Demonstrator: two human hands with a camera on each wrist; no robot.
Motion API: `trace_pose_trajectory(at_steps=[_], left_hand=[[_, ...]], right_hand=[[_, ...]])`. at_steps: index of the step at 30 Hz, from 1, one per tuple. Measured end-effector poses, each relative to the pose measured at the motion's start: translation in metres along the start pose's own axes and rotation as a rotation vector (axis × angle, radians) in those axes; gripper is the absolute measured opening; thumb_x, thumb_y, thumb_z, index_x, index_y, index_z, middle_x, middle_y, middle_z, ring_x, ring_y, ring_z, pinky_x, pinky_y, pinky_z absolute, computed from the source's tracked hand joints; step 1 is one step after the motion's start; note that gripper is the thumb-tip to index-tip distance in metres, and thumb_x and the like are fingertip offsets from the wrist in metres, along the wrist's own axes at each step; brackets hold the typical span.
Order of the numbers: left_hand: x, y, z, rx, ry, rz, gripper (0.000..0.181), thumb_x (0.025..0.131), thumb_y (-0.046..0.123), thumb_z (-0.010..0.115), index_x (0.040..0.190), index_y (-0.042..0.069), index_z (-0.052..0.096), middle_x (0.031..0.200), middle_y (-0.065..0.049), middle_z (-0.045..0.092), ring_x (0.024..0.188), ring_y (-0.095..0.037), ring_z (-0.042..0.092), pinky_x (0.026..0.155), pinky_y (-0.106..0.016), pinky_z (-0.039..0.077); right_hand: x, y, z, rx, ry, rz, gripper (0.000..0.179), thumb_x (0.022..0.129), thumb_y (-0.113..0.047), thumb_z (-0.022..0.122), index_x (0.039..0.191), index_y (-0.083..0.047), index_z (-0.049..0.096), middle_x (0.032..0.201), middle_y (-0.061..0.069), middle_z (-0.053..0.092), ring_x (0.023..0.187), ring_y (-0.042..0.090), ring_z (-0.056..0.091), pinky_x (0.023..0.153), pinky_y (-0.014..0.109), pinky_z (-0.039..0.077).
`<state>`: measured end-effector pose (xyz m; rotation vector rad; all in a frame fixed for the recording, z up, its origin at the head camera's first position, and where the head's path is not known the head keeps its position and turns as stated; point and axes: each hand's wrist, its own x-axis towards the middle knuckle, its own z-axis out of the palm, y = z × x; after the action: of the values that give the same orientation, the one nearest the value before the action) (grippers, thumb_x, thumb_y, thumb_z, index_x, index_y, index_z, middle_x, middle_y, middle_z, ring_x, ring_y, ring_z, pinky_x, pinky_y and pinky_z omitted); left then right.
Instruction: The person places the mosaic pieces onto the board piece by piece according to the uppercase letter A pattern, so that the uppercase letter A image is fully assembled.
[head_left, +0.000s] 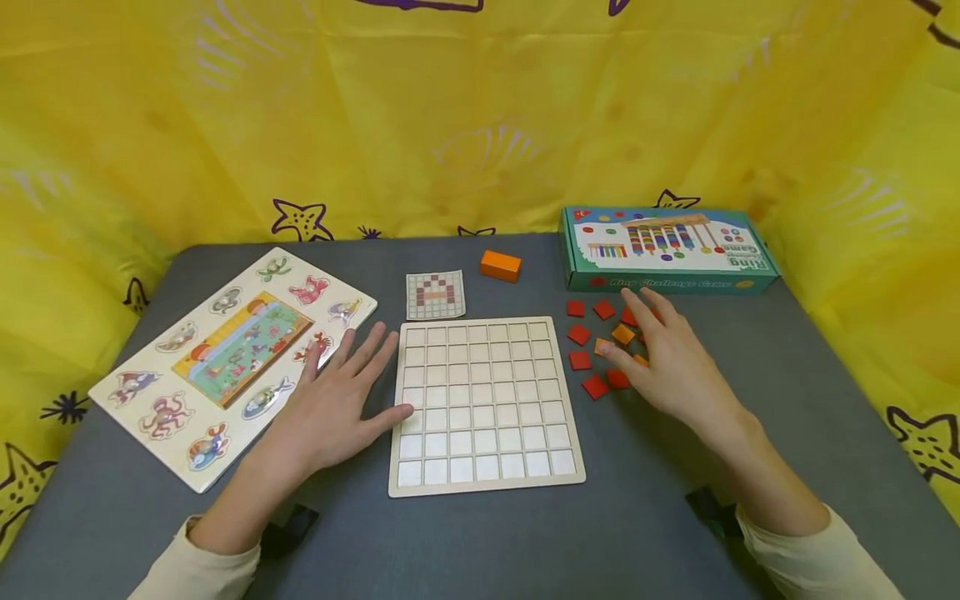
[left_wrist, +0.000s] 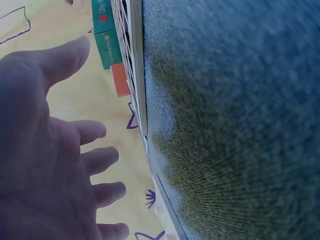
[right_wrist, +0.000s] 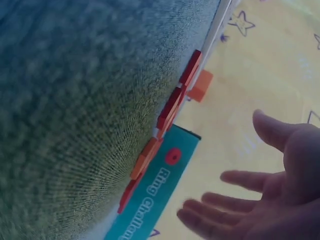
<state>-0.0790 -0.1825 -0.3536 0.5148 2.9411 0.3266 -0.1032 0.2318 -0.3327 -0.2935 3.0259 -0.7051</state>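
Note:
A pale wooden grid board (head_left: 487, 492) lies in the middle of the table. My left hand (head_left: 333, 412) hovers at its left edge, fingers spread and holding nothing; in the left wrist view the palm (left_wrist: 40, 165) is bare. Over the small tiles on the right, my right hand (head_left: 678, 367) is held with its fingers extended, and the right wrist view shows no tile in it. Several red tiles (head_left: 579, 334) and a few orange tiles (head_left: 622, 334) lie flat there, some partly hidden by that hand. Behind the board is a small pattern card (head_left: 435, 296) with coloured squares.
An orange block (head_left: 500, 266) stands behind the board. At the back right lies a green Ring Challenge Game box (head_left: 667, 250). A sea-animal puzzle board (head_left: 172, 350) lies at an angle on the left, under the left fingertips' side. Yellow cloth (head_left: 480, 125) hangs around the table.

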Motion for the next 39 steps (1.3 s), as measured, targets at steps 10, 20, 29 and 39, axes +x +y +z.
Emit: trace_pose_trajectory(at_steps=[10, 20, 29, 39], left_hand=[[-0.001, -0.004, 0.006, -0.047, -0.069, 0.032, 0.098, 0.094, 0.064, 0.064, 0.169, 0.021, 0.018, 0.176, -0.005, 0.015, 0.16, -0.046, 0.012, 0.12, -0.077, 0.008], [-0.002, -0.006, 0.005, -0.086, -0.125, 0.063, 0.102, 0.091, 0.065, 0.068, 0.169, 0.021, 0.019, 0.176, -0.002, 0.016, 0.16, -0.046, 0.013, 0.12, -0.076, 0.009], [-0.004, -0.007, 0.001, -0.113, -0.159, 0.077, 0.106, 0.088, 0.066, 0.071, 0.169, 0.023, 0.019, 0.176, 0.0, 0.017, 0.159, -0.048, 0.014, 0.115, -0.081, 0.011], [-0.002, -0.008, 0.002, -0.102, -0.182, 0.086, 0.105, 0.087, 0.065, 0.074, 0.168, 0.024, 0.021, 0.176, 0.002, 0.017, 0.158, -0.049, 0.016, 0.113, -0.083, 0.012]], right_hand=[[0.0, 0.006, -0.005, 0.003, -0.062, -0.052, 0.054, 0.087, -0.018, 0.085, 0.135, -0.002, 0.065, 0.124, 0.02, 0.065, 0.101, 0.037, 0.066, 0.084, 0.05, 0.054], [0.004, 0.017, -0.005, 0.062, -0.195, -0.029, 0.032, 0.078, -0.006, 0.088, 0.108, -0.007, 0.075, 0.087, 0.002, 0.072, 0.08, 0.018, 0.066, 0.072, 0.035, 0.052], [0.007, 0.026, -0.006, 0.163, -0.292, 0.025, 0.032, 0.081, -0.011, 0.089, 0.111, -0.013, 0.077, 0.102, 0.004, 0.076, 0.079, 0.014, 0.068, 0.069, 0.032, 0.052], [0.005, 0.028, -0.004, 0.152, -0.288, 0.059, 0.034, 0.08, -0.008, 0.088, 0.112, -0.011, 0.078, 0.105, 0.006, 0.076, 0.078, 0.013, 0.068, 0.068, 0.031, 0.052]])
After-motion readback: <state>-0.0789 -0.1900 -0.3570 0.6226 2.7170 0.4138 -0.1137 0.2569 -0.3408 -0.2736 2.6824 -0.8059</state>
